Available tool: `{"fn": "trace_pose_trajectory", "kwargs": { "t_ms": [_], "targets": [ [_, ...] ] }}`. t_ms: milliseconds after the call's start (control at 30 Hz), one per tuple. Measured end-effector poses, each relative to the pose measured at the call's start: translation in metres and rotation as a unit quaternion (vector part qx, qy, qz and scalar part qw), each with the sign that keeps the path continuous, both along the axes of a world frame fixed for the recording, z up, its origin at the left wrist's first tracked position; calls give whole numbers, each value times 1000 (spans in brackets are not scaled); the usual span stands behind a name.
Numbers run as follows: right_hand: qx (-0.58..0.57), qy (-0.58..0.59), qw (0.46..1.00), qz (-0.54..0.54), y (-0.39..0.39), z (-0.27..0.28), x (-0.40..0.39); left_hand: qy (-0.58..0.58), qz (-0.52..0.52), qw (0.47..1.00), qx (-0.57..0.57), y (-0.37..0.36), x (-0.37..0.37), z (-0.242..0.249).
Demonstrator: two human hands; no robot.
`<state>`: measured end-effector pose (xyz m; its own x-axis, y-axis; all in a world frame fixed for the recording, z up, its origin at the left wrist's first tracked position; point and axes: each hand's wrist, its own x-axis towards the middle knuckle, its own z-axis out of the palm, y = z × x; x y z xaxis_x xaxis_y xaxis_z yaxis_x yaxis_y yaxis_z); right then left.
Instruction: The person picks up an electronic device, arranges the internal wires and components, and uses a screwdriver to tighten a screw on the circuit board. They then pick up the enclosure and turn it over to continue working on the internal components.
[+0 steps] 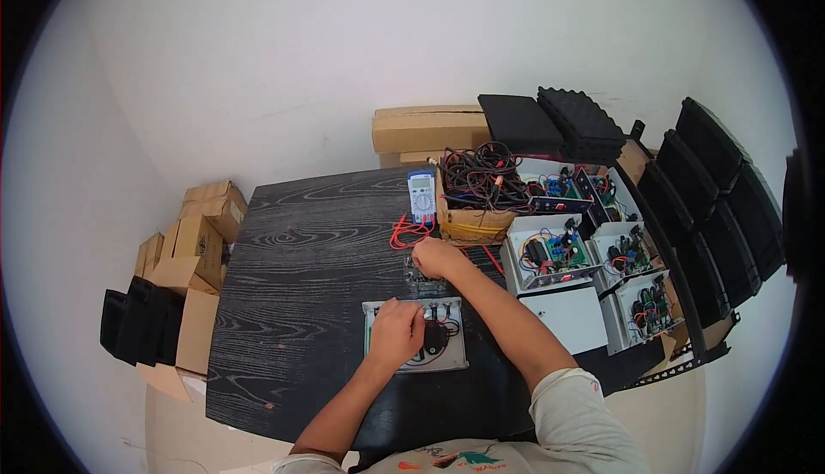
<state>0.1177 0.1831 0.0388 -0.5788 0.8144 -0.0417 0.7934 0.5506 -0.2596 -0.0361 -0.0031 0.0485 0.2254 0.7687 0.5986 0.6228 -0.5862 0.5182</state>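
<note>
An open metal case (457, 355) with wires and a round black part (436, 337) inside lies before me on the dark wood-grain table. My left hand (398, 333) is over the left half of this case, its fingers curled; what they grip, if anything, is hidden. Beyond the case, my right hand (436, 257) reaches down with bent fingers at a small clear container (424, 286) of tiny dark pieces. Its fingertips are hidden, so what they pinch cannot be made out. Red test leads (409, 232) lie just beyond it, by a blue multimeter (422, 198).
A cardboard box (471, 226) full of black cables stands behind my right hand. Several open cases with circuit boards (550, 250) are stacked at right, beside a white panel (567, 318). Black bins (713, 207) line the far right; cartons (198, 246) stand left of the table (292, 302).
</note>
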Motion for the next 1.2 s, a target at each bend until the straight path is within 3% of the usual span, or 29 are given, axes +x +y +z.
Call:
{"fn": "trace_pose_trajectory", "kwargs": {
  "t_ms": [333,433,500,633,733,867,1000,1100,1200],
  "targets": [
    [-8,-64,998,-7,1,-5,-5,9,4,1000,-1,0,-1,-3],
    [-14,-31,999,37,-4,7,-1,8,12,1000,-10,-1,-1,-1],
    [-47,92,994,19,-11,19,8,1,16,1000,-10,-2,0,0],
    [-123,302,945,36,-46,45,29,-31,10,999,7,-2,-1,1],
    [-287,425,857,50,-93,63,48,-61,6,998,15,-4,-1,5],
    [-378,499,779,29,-134,56,54,-73,-24,996,33,-4,-2,6],
    [-395,553,734,17,-155,50,52,-70,-61,995,46,-6,0,8],
    [-431,586,685,-50,-162,45,55,-50,-69,994,68,-6,1,11],
    [-403,590,696,-70,-167,37,58,-26,-75,994,78,-7,2,12]
  ]
}}
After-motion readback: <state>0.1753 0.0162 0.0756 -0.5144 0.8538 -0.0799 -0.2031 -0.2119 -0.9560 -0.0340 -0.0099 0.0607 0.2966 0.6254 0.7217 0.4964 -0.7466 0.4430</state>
